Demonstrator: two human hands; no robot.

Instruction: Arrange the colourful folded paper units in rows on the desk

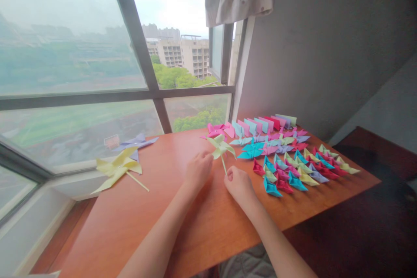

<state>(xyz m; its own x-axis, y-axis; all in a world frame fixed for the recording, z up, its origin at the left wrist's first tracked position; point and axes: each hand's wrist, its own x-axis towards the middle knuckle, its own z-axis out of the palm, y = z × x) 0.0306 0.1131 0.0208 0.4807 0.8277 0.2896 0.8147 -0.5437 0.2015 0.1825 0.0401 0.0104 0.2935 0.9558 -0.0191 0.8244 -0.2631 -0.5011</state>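
A small pale-green paper pinwheel (220,147) stands on a thin stick above the reddish wooden table (146,213). My right hand (239,183) is closed, pinching the lower end of the stick. My left hand (197,169) is curled beside the pinwheel's head, fingertips touching one of its blades. Both forearms reach in from the bottom of the view.
Rows of several folded origami pieces (289,160) in pink, blue, green, red and purple cover the table's right half. A finished yellow pinwheel (117,168) and a purple one (137,142) lie at the left by the window (81,74). A grey wall rises behind.
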